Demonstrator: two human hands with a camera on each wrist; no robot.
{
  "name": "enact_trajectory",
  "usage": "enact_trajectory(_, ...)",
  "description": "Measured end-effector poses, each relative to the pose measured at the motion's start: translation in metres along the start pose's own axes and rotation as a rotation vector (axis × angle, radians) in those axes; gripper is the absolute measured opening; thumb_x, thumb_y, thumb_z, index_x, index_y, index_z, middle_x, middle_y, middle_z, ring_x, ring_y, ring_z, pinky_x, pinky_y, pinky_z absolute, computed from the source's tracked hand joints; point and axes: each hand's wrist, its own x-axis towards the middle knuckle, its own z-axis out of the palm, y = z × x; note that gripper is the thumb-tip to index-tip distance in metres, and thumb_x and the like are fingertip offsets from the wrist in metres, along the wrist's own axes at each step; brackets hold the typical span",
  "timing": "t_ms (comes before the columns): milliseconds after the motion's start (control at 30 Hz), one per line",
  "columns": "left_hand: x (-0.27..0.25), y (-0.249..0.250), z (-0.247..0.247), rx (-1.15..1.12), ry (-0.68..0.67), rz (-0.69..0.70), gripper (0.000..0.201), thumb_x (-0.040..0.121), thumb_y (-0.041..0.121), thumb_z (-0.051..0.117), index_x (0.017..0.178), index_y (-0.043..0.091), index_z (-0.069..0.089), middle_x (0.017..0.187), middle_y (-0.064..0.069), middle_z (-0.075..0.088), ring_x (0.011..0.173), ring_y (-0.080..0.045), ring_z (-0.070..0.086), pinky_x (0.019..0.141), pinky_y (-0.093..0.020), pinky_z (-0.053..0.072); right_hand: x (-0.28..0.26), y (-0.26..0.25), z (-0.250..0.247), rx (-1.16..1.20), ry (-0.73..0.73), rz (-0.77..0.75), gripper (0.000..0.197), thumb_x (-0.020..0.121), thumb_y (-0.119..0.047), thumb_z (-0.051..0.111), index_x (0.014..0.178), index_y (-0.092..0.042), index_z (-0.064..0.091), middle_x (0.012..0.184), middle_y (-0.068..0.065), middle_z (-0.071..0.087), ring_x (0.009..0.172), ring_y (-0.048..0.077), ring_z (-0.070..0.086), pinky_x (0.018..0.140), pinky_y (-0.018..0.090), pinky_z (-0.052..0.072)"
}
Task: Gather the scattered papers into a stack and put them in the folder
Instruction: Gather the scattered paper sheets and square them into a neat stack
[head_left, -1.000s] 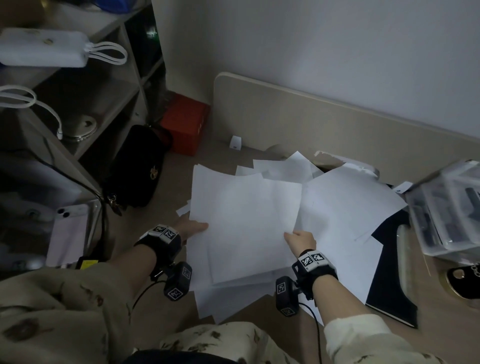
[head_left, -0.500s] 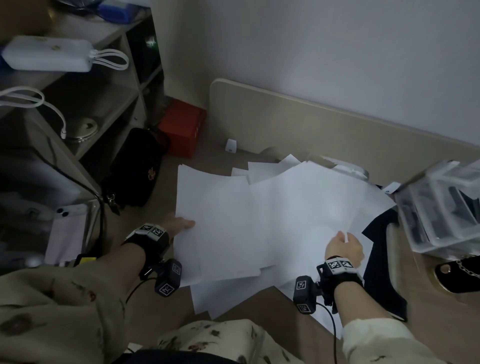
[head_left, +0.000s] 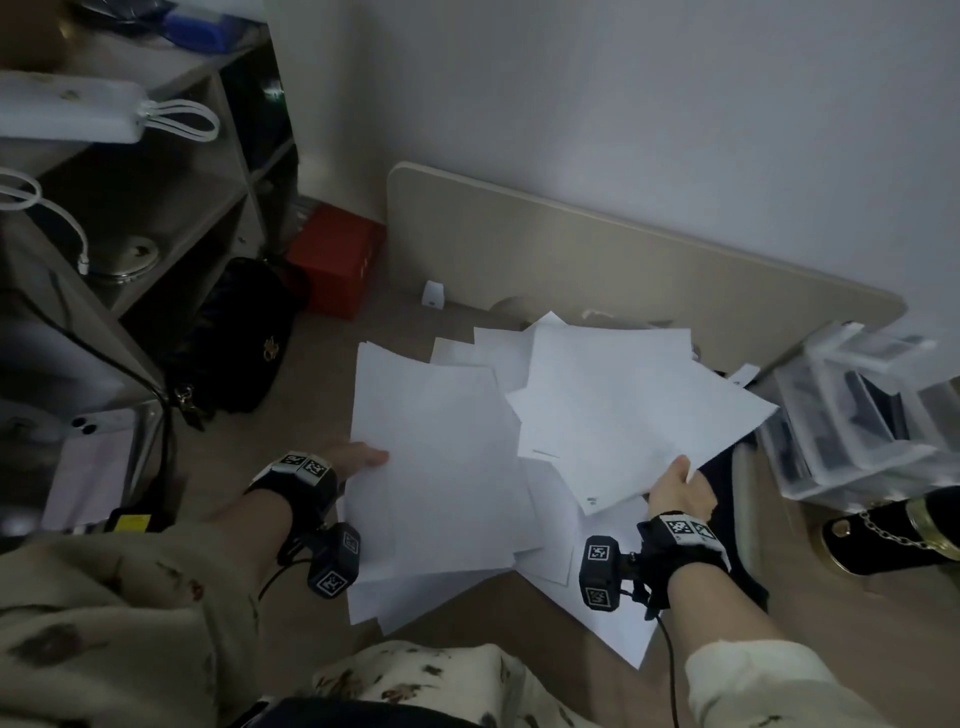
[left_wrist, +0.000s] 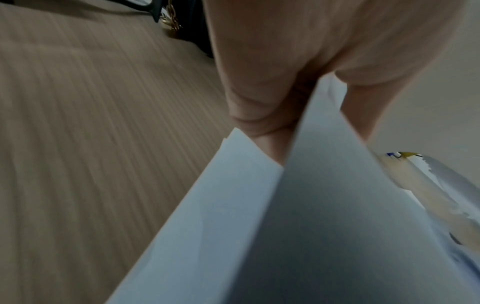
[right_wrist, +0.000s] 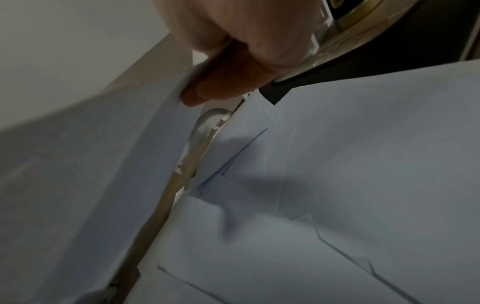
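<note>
Several white papers (head_left: 447, 467) lie overlapping on the brown surface in the head view. My left hand (head_left: 363, 457) grips the left edge of the pile; the left wrist view shows thumb and fingers (left_wrist: 259, 102) pinching the sheets (left_wrist: 311, 226). My right hand (head_left: 675, 483) holds the lower right edge of a sheet (head_left: 623, 410) raised over the right of the pile. In the right wrist view the fingers (right_wrist: 221, 82) curl on that sheet's edge (right_wrist: 103, 164). A dark folder (head_left: 727, 462) lies under the papers at the right, mostly covered.
A clear plastic container (head_left: 852, 405) and a black object with a gold chain (head_left: 893, 530) sit at the right. A black bag (head_left: 234, 343), red box (head_left: 332, 260) and shelf unit (head_left: 156, 182) stand on the left. A beige panel (head_left: 623, 260) leans on the wall behind.
My right hand moved from the middle of the pile to its right side and lifted a sheet there. The left hand kept its grip on the left edge.
</note>
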Motion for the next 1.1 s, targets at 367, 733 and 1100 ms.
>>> enact_trajectory(367, -0.036, 0.013, 0.032, 0.008, 0.033, -0.017, 0.028, 0.079, 0.022, 0.073, 0.098, 0.003, 0.066, 0.114, -0.020, 0.065, 0.107, -0.038, 0.061, 0.100, -0.052, 0.046, 0.010, 0.041, 0.016, -0.459, -0.394, -0.049, 0.020, 0.084, -0.005, 0.050, 0.098, -0.001, 0.064, 0.098, 0.015, 0.064, 0.070, 0.032, 0.064, 0.065, 0.036, 0.057)
enact_trajectory(733, -0.075, 0.033, 0.058, -0.160, 0.075, 0.001, 0.044, 0.085, 0.022, 0.070, 0.121, -0.001, 0.058, 0.118, -0.020, 0.063, 0.106, -0.035, 0.061, 0.092, -0.044, 0.049, 0.020, 0.049, 0.023, -0.859, -0.546, -0.144, 0.020, 0.083, -0.011, 0.051, 0.066, -0.011, 0.042, 0.079, 0.009, 0.054, 0.072, 0.027, 0.052, 0.062, 0.025, 0.041)
enact_trajectory(1100, -0.058, 0.029, 0.056, -0.148, 0.058, -0.033, 0.115, 0.035, 0.063, 0.086, 0.132, 0.009, 0.051, 0.122, -0.014, 0.062, 0.104, -0.034, 0.062, 0.093, -0.049, 0.051, -0.003, 0.042, 0.038, -0.923, -0.840, -0.446, 0.042, 0.087, -0.020, 0.057, 0.052, -0.017, 0.035, 0.054, -0.002, 0.037, 0.051, 0.011, 0.037, 0.050, 0.024, 0.030)
